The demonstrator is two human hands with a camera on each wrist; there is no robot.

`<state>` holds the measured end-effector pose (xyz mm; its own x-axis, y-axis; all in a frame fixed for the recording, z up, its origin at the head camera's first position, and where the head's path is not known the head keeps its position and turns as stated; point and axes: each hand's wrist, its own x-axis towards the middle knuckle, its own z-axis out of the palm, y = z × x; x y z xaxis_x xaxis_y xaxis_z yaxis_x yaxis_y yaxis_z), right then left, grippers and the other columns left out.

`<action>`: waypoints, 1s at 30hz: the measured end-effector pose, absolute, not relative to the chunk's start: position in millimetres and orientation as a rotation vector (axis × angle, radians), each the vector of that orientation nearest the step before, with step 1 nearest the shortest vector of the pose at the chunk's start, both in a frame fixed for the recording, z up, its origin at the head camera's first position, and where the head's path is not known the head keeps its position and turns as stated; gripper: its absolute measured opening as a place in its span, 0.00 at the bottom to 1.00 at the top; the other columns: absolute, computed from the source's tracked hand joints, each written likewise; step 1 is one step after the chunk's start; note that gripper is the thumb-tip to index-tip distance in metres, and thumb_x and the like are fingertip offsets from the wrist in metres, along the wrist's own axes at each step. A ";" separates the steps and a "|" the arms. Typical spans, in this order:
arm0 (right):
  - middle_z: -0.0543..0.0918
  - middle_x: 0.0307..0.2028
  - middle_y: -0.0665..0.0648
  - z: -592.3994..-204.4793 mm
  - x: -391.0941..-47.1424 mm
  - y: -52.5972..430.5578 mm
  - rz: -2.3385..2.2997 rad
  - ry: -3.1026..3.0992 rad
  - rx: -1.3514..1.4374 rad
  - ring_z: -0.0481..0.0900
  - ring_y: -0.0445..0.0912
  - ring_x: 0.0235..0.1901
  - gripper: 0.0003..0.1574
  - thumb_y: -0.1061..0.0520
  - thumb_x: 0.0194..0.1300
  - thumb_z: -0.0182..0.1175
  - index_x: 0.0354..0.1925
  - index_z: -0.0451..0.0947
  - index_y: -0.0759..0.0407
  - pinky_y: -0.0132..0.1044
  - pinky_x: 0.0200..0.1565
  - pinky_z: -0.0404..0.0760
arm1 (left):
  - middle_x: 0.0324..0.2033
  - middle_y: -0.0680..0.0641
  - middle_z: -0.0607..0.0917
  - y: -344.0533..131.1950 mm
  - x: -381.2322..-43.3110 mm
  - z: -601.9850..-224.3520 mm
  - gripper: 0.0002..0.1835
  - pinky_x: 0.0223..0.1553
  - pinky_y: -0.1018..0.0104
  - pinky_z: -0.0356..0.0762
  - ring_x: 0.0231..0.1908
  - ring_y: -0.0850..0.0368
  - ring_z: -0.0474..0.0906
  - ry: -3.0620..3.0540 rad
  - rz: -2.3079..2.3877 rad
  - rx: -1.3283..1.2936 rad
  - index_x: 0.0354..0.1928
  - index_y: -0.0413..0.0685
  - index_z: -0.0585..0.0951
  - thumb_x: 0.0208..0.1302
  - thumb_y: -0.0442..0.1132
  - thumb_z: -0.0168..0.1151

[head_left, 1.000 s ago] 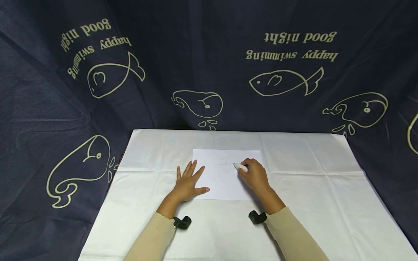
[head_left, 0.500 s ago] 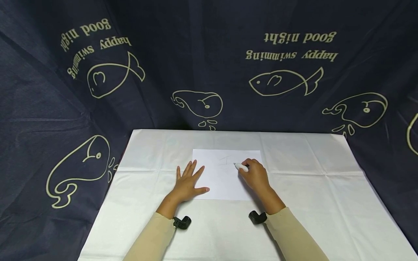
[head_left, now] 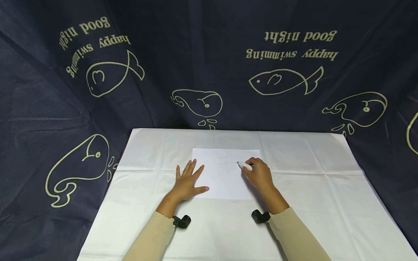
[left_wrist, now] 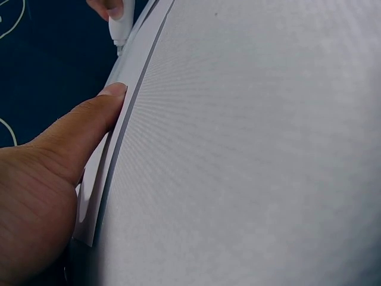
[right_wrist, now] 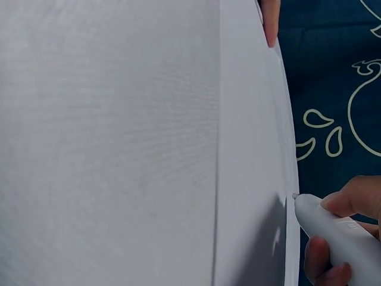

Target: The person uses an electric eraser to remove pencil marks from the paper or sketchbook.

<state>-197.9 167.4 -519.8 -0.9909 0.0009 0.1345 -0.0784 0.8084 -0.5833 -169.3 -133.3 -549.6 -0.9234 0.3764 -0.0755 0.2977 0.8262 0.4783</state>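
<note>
A white sheet of paper (head_left: 222,181) lies on the table, with a few faint thin lines (head_left: 226,159) on its upper middle. My left hand (head_left: 186,185) rests on the sheet's left side, fingers spread; in the left wrist view its thumb (left_wrist: 89,122) lies along the near edge. My right hand (head_left: 260,175) grips a thick white pen (head_left: 245,166) over the right part of the sheet. Its narrow tip points left, just right of the faint lines. Thumb and fingers wrap the pen's fat body (right_wrist: 333,232) in the right wrist view.
A white cloth (head_left: 313,203) with fold creases covers the table. Behind it hangs a dark blue curtain (head_left: 235,108) printed with fish, whales and lettering. Black wrist cameras (head_left: 181,222) sit at both sleeve cuffs.
My right hand has shifted a little to the right, taking the pen tip farther from the faint lines. The left hand and the paper stay in place.
</note>
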 end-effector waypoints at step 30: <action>0.85 0.43 0.67 -519.0 -191.9 187.0 0.981 -2.880 0.010 0.84 0.59 0.42 0.16 0.55 0.64 0.65 0.46 0.83 0.66 0.54 0.44 0.81 | 0.82 0.42 0.42 -133.5 -168.0 -544.8 0.49 0.73 0.29 0.19 0.82 0.43 0.32 2.829 0.719 0.523 0.80 0.58 0.56 0.62 0.66 0.64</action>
<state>-191.9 187.0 -519.0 -0.9951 0.0258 0.0959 -0.0381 0.7924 -0.6088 -168.0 -133.5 -544.8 -0.9227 0.3767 -0.0822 0.2916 0.8214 0.4902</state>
